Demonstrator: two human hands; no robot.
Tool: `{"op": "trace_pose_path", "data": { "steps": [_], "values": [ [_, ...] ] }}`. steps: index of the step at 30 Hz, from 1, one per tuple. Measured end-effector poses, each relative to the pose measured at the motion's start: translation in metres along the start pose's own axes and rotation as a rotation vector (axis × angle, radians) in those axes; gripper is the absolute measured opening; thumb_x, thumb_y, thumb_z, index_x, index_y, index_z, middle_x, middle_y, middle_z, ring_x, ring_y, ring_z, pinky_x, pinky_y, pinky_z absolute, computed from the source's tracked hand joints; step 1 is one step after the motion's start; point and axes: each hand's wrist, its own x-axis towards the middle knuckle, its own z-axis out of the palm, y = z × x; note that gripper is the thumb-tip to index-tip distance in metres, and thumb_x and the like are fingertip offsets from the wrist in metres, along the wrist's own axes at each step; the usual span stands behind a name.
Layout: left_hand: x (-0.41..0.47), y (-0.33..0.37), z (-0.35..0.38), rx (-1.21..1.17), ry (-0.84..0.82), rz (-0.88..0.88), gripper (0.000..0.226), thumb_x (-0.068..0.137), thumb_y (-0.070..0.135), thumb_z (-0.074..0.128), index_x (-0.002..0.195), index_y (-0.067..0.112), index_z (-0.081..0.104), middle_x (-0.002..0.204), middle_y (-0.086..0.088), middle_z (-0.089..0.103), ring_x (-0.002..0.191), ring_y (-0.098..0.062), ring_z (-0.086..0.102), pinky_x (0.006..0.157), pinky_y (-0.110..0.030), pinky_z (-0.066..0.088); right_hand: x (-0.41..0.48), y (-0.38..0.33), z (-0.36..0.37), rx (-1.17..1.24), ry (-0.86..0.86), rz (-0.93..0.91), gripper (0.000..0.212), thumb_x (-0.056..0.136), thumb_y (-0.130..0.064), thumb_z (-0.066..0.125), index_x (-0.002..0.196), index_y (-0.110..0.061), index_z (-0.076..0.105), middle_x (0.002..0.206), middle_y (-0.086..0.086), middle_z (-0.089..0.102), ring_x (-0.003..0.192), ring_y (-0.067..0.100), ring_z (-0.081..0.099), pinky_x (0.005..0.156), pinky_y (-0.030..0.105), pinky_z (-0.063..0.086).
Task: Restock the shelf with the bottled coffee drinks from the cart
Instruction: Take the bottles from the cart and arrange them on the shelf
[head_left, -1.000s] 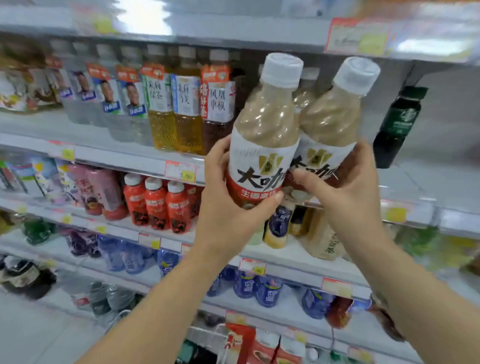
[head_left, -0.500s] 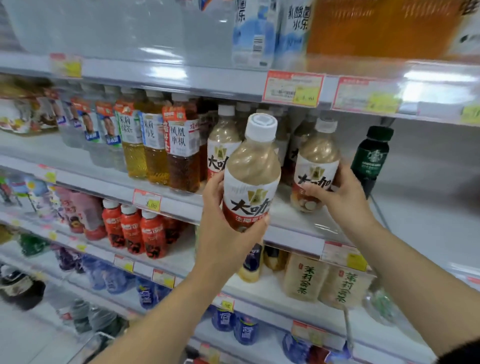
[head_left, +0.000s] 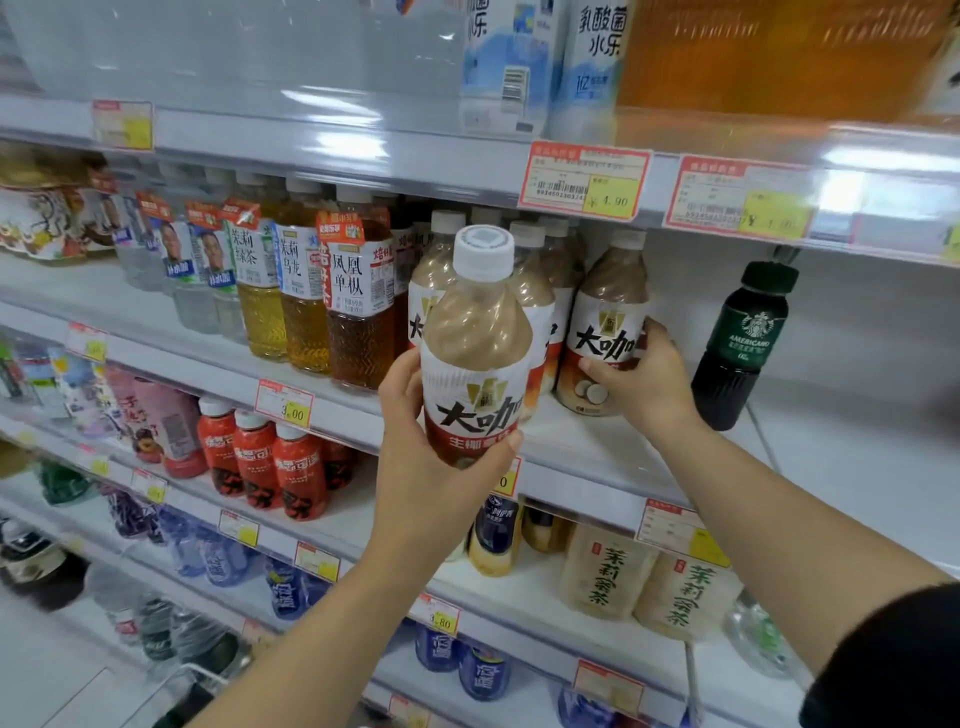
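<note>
My left hand (head_left: 421, 467) grips a tan coffee bottle (head_left: 475, 353) with a white cap and red-and-white label, held upright in front of the shelf (head_left: 587, 452). My right hand (head_left: 644, 384) grips a second coffee bottle (head_left: 605, 332) that stands on the shelf board. Behind and between them stand several more of the same coffee bottles (head_left: 540, 291) in a row. The cart is out of view.
A dark green Starbucks bottle (head_left: 743, 348) stands just right of my right hand, with bare shelf further right. Amber tea bottles (head_left: 358, 306) stand left of the coffee row. Price tags (head_left: 584, 179) hang from the shelf edge above. Lower shelves hold red, blue and beige bottles.
The right-hand bottle went from raised in the air to standing on the shelf beside the coffee row. The left-hand bottle came down and stays in front of the shelf.
</note>
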Motion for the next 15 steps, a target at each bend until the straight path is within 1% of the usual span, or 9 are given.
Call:
{"op": "trace_pose_path", "data": {
  "steps": [3, 5, 8, 10, 11, 12, 13, 14, 15],
  "values": [
    [-0.001, -0.001, 0.003, -0.005, 0.005, -0.017, 0.088, 0.069, 0.006, 0.081, 0.124, 0.051, 0.028, 0.114, 0.030, 0.051, 0.110, 0.006, 0.054, 0.088, -0.025, 0.052, 0.002, 0.006, 0.005, -0.001, 0.026, 0.011, 0.059, 0.070, -0.021, 0.081, 0.119, -0.008, 0.050, 0.114, 0.011, 0.061, 0.102, 0.024, 0.060, 0.086, 0.038, 0.050],
    [-0.001, 0.000, 0.005, -0.005, -0.005, -0.020, 0.088, 0.068, 0.012, 0.083, 0.120, 0.057, 0.028, 0.111, 0.034, 0.051, 0.109, 0.007, 0.055, 0.086, -0.025, 0.053, 0.003, 0.007, 0.006, -0.008, 0.015, 0.022, 0.060, 0.070, -0.022, 0.081, 0.120, -0.009, 0.050, 0.115, 0.010, 0.060, 0.104, 0.025, 0.059, 0.089, 0.039, 0.050],
    [0.000, 0.003, 0.010, -0.013, -0.028, -0.018, 0.085, 0.064, 0.021, 0.080, 0.119, 0.060, 0.028, 0.114, 0.034, 0.051, 0.110, 0.007, 0.054, 0.085, -0.022, 0.052, -0.006, -0.002, -0.005, 0.010, 0.028, 0.018, 0.069, 0.074, -0.025, 0.078, 0.132, -0.010, 0.044, 0.120, 0.002, 0.052, 0.109, 0.015, 0.052, 0.092, 0.030, 0.044],
    [0.002, 0.006, 0.016, -0.036, -0.061, -0.007, 0.085, 0.065, 0.020, 0.079, 0.120, 0.058, 0.028, 0.117, 0.030, 0.051, 0.113, 0.004, 0.054, 0.086, -0.020, 0.051, -0.022, -0.014, -0.024, 0.075, 0.025, -0.039, 0.063, 0.080, -0.030, 0.071, 0.135, -0.015, 0.043, 0.123, -0.002, 0.052, 0.109, 0.010, 0.051, 0.094, 0.026, 0.042],
    [0.003, 0.007, 0.020, -0.037, -0.080, 0.004, 0.085, 0.065, 0.020, 0.080, 0.121, 0.058, 0.028, 0.118, 0.029, 0.051, 0.113, 0.002, 0.054, 0.086, -0.022, 0.051, -0.034, -0.020, -0.035, 0.149, -0.045, -0.079, 0.056, 0.082, -0.032, 0.069, 0.132, -0.020, 0.047, 0.122, -0.005, 0.056, 0.107, 0.009, 0.055, 0.094, 0.026, 0.044],
    [0.004, 0.008, 0.025, -0.034, -0.098, 0.019, 0.085, 0.065, 0.021, 0.080, 0.121, 0.058, 0.028, 0.118, 0.028, 0.052, 0.114, 0.001, 0.055, 0.088, -0.024, 0.050, -0.047, -0.026, -0.045, 0.227, -0.161, -0.119, 0.050, 0.081, -0.037, 0.069, 0.126, -0.026, 0.050, 0.118, -0.008, 0.060, 0.106, 0.007, 0.058, 0.094, 0.028, 0.047],
    [0.006, 0.009, 0.032, -0.027, -0.116, 0.035, 0.084, 0.066, 0.021, 0.081, 0.121, 0.057, 0.029, 0.118, 0.028, 0.053, 0.114, 0.000, 0.055, 0.089, -0.025, 0.050, -0.059, -0.030, -0.055, 0.280, -0.296, -0.147, 0.048, 0.078, -0.043, 0.070, 0.121, -0.032, 0.051, 0.115, -0.012, 0.063, 0.105, 0.005, 0.060, 0.093, 0.028, 0.050],
    [0.008, 0.011, 0.040, -0.026, -0.137, 0.052, 0.083, 0.067, 0.022, 0.082, 0.122, 0.055, 0.030, 0.118, 0.027, 0.053, 0.114, -0.001, 0.055, 0.089, -0.026, 0.050, -0.070, -0.036, -0.063, 0.294, -0.409, -0.175, 0.050, 0.074, -0.048, 0.071, 0.119, -0.037, 0.051, 0.113, -0.016, 0.064, 0.107, 0.002, 0.060, 0.091, 0.025, 0.051],
    [0.009, 0.011, 0.048, -0.028, -0.155, 0.069, 0.080, 0.068, 0.024, 0.082, 0.122, 0.054, 0.031, 0.120, 0.025, 0.054, 0.114, -0.003, 0.056, 0.090, -0.028, 0.051, -0.076, -0.039, -0.068, 0.270, -0.468, -0.198, 0.053, 0.071, -0.050, 0.072, 0.118, -0.040, 0.049, 0.113, -0.021, 0.063, 0.108, -0.001, 0.059, 0.090, 0.021, 0.051]
  ]
}}
